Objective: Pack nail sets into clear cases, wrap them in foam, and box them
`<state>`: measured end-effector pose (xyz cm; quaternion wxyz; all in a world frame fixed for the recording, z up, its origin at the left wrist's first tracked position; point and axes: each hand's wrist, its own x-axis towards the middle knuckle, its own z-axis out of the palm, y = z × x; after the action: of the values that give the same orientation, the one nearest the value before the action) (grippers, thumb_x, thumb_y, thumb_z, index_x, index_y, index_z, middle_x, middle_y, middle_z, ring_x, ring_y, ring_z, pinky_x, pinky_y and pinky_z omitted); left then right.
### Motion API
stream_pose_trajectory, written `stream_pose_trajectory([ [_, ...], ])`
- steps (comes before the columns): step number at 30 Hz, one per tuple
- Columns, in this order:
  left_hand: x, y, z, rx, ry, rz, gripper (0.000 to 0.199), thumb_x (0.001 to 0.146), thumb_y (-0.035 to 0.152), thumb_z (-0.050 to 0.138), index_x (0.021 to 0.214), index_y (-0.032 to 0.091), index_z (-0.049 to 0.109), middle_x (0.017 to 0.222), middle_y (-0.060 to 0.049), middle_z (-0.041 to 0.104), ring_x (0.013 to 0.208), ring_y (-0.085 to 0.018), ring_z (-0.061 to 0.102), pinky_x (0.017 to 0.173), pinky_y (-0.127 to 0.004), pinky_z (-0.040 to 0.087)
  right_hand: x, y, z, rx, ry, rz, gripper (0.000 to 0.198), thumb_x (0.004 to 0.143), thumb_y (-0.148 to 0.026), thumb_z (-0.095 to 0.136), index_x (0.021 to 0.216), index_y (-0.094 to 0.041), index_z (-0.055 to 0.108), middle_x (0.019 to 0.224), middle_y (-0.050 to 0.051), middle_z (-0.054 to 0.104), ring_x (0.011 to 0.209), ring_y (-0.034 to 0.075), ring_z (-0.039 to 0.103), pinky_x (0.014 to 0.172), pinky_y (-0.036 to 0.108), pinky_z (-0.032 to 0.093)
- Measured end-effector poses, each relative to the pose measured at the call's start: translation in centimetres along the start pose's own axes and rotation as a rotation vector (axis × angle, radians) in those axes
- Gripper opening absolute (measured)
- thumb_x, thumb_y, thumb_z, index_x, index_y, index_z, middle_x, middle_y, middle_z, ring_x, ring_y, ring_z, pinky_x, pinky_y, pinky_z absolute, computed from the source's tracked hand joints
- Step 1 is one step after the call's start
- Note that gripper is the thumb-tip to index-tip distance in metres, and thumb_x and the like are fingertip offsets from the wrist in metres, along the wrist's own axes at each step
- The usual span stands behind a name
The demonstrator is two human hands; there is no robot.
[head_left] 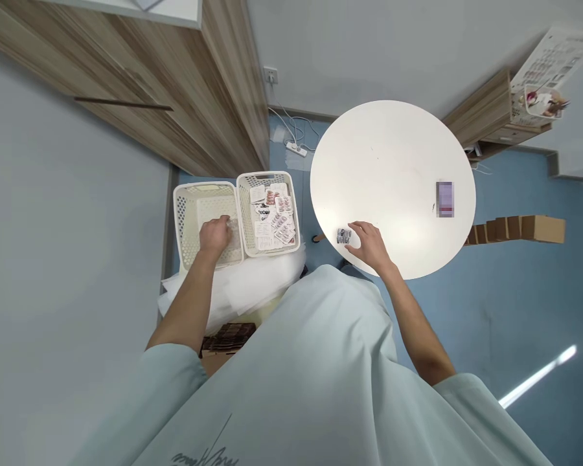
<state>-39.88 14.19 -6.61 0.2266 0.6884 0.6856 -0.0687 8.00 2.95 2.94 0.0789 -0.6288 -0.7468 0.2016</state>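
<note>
My left hand (214,235) reaches into the left white basket (187,217), its fingers closed on a clear plastic packet (233,234) whose exact kind is hard to make out. On the round white table (393,155), near its front left edge, lies a small set of dark and silvery press-on nails (342,235). My right hand (368,244) is beside this set, thumb and forefinger spread around its right side; whether the fingertips touch it I cannot tell. The right white basket (297,226) holds several carded nail sets (278,220) lying in a loose pile.
A blurred purple item (445,199) lies at the table's right side. White sheets of packing material (243,285) are below the baskets. A wooden cabinet (214,84) stands behind them. A power strip (296,149) is on the blue floor, and brown cardboard boxes (539,228) line up at right.
</note>
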Motion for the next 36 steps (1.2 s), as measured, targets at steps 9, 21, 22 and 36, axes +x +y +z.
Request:
stream_pose_trajectory([
  [9, -4.9, 7.8, -4.3, -0.835, 0.649, -0.21, 0.036, 0.084, 0.034, 0.081, 0.113, 0.013, 0.075, 0.115, -0.012, 0.074, 0.098, -0.021, 0.071, 0.093, -0.035, 0.058, 0.4, 0.1, -2.0, 0.157, 0.105, -0.069, 0.054, 0.093, -0.035, 0.075, 0.145, -0.025, 0.064, 0.146, 0.014, 0.067, 0.138, 0.037, 0.059, 0.117, 0.058, 0.045],
  [21, -13.6, 29.6, -4.0, -1.448, 0.107, -0.07, 0.057, 0.064, 0.058, 0.098, 0.098, 0.015, 0.084, 0.1, -0.012, 0.082, 0.096, -0.028, 0.075, 0.093, -0.042, 0.06, -0.2, -0.9, -7.0, 0.815, 0.089, -0.088, 0.027, 0.093, -0.055, 0.08, 0.102, -0.03, 0.08, 0.102, 0.004, 0.081, 0.102, 0.026, 0.072, 0.097, 0.044, 0.058],
  [22, -13.8, 30.6, -3.8, -1.454, 0.08, -0.068, 0.057, 0.064, 0.058, 0.098, 0.099, 0.015, 0.084, 0.102, -0.012, 0.082, 0.097, -0.028, 0.076, 0.094, -0.043, 0.06, -0.5, -0.3, -7.1, 0.839, 0.071, -0.053, 0.028, 0.094, -0.057, 0.078, 0.099, -0.029, 0.08, 0.102, 0.003, 0.08, 0.102, 0.026, 0.073, 0.097, 0.044, 0.058],
  [36, -12.1, 38.8, -1.7, -0.977, -0.194, 0.204, 0.052, 0.066, 0.063, 0.094, 0.093, 0.019, 0.087, 0.086, -0.006, 0.075, 0.08, -0.021, 0.066, 0.075, -0.034, 0.054, -5.1, 10.0, -10.5, 0.07, -0.034, -0.521, 0.086, 0.098, -0.006, 0.064, 0.173, -0.03, 0.029, 0.178, 0.006, 0.036, 0.167, 0.03, 0.029, 0.133, 0.055, 0.035],
])
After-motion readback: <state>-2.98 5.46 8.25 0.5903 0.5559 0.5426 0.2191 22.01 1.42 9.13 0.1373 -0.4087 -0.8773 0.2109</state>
